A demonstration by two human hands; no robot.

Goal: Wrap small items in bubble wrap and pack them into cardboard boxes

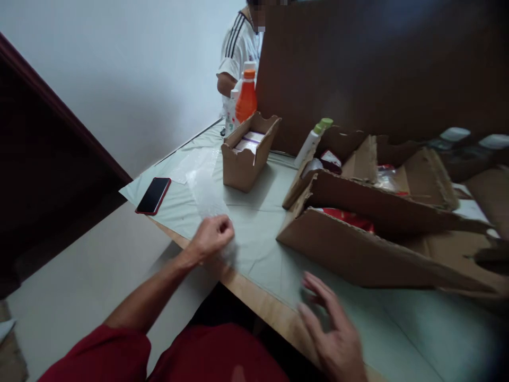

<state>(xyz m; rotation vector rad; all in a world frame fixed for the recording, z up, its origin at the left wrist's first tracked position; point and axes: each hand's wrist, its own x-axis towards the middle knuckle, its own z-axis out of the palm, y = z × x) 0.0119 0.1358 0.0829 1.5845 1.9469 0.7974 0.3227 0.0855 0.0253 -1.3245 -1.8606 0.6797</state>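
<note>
My left hand (213, 237) is closed at the table's front edge, its fingers curled around part of a clear plastic strip (207, 191). The strip lies on the pale green table cover and runs away from me toward the back left. My right hand (332, 329) is over the front edge on the right, thumb and fingers apart, with nothing between them; it is slightly blurred. Beyond it stands a long open cardboard box (358, 254) with a red packet (350, 218) inside.
A phone (154, 195) lies at the table's left corner. A small cardboard box (238, 170) holds white packs. Behind it stands an orange bottle (246, 98). White bottles with green caps (312, 140) stand beside more cardboard compartments. Across the table is a person in a white shirt (236, 48), beside a brown panel (358, 63).
</note>
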